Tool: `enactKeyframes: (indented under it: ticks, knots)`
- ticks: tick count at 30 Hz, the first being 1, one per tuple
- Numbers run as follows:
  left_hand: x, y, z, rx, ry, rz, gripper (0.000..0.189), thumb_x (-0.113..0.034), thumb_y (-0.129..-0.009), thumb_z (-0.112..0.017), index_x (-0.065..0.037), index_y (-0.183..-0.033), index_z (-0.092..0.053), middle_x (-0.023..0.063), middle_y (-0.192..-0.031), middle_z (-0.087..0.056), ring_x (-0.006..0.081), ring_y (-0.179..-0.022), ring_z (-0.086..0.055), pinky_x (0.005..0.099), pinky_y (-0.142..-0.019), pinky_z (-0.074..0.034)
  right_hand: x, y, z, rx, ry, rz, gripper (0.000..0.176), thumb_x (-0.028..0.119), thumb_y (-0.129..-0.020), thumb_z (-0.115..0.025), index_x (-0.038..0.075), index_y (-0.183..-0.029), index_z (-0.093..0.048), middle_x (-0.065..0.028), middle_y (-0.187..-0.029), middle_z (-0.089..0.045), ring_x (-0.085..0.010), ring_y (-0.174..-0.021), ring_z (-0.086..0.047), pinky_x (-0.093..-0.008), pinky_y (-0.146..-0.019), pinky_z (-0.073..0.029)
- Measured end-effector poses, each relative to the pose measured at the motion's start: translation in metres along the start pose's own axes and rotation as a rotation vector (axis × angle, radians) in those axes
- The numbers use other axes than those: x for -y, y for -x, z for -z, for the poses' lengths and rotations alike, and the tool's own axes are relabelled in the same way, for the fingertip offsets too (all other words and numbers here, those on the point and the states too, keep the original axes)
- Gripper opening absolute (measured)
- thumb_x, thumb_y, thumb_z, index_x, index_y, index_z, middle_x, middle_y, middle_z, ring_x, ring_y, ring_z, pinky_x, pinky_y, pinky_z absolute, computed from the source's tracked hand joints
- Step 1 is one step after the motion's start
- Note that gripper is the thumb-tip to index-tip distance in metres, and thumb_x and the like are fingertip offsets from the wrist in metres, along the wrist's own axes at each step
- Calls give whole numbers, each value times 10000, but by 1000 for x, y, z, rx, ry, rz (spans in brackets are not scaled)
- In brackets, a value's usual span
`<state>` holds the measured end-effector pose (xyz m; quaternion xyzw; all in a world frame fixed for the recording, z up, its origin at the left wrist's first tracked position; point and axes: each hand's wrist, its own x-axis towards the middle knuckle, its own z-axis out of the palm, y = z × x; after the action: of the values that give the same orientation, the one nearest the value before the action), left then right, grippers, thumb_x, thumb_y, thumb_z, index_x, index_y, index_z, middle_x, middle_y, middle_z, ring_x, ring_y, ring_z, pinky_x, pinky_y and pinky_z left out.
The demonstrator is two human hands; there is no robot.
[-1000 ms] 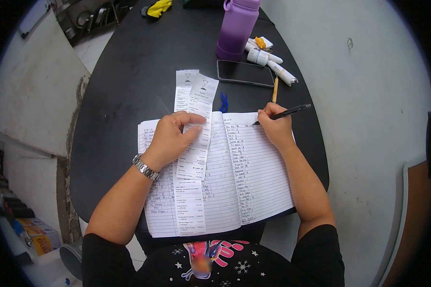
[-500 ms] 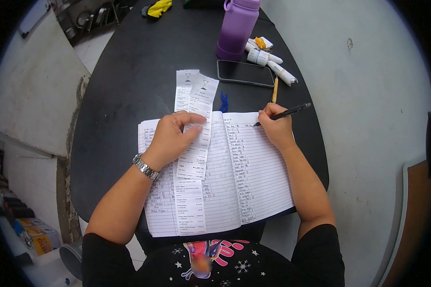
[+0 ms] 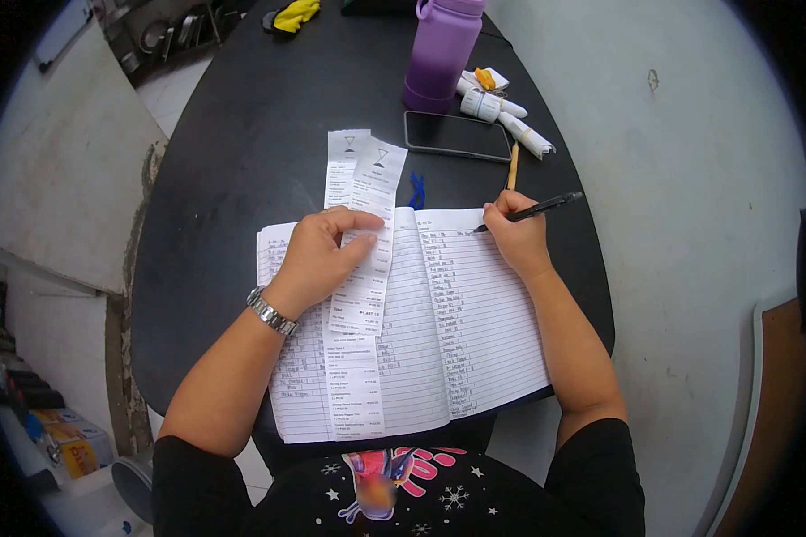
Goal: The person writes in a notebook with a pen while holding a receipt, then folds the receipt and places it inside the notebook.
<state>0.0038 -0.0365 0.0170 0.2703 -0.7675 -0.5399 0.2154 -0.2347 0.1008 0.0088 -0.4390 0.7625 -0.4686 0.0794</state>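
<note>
An open lined notebook [image 3: 501, 331] lies in front of me, with handwritten lists on both pages. Long printed receipts overlap across its left page; the top receipt [image 3: 378, 179] partly covers a longer receipt [image 3: 353, 389] beneath. My left hand [image 3: 322, 255] rests on them, index finger and thumb apart and laid over the paper; its other fingers are mostly hidden. Near the top of the right page, my right hand [image 3: 518, 240] grips a black pen [image 3: 542, 208], whose tip meets the paper beside the written column.
Beyond the notebook lie a smartphone [image 3: 457, 136], a blue tied cord [image 3: 417, 191], a wooden stick [image 3: 513, 167] and banded paper rolls [image 3: 526, 134]. A purple bottle [image 3: 441, 58] stands behind them on the black table [image 3: 242, 134]. A yellow-and-black item [image 3: 293, 16] sits at the far edge.
The pen tip has shifted very slightly left, with a little more writing near it. My left hand and the receipts keep their places; the whole view has moved a touch.
</note>
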Motion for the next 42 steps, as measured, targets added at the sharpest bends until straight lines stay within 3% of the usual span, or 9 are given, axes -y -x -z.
enactKeyframes:
  ticks: [30,33,36,42]
  knots:
    - [1,1,0,2,12,-2,214,-110,-820,-641,-46,-1014,-702,50,-911,-674,78,-642,-534,204,-580,-418,-7,-1,6,-11,-17,-7,263,93,-760,-625,21,-585,-443,-15,-529,-427,-86,-531,-396,-281,-494,-321]
    - [0,1,0,0,11,-5,212,-104,-823,-649,-53,-1020,-706,55,-912,-677,76,-630,-529,198,-561,-407,-8,-2,9,-34,-143,-187,273,100,-769,-630,29,-579,-448,-1,-532,-440,-79,-535,-399,-280,-495,-324]
    - [-2,1,1,4,-1,-1,211,-107,-824,-649,-56,-1021,-707,48,-906,-674,74,-626,-511,202,-561,-397,-1,2,7,13,-233,-211,280,108,-776,-632,34,-573,-453,8,-532,-450,-72,-536,-398,-276,-495,-322]
    - [-3,1,2,20,8,25,207,-116,-823,-651,-55,-1013,-707,44,-908,-671,70,-633,-495,209,-570,-391,-1,3,0,33,-137,-134,280,117,-772,-638,31,-568,-468,4,-525,-461,-69,-530,-394,-271,-494,-315]
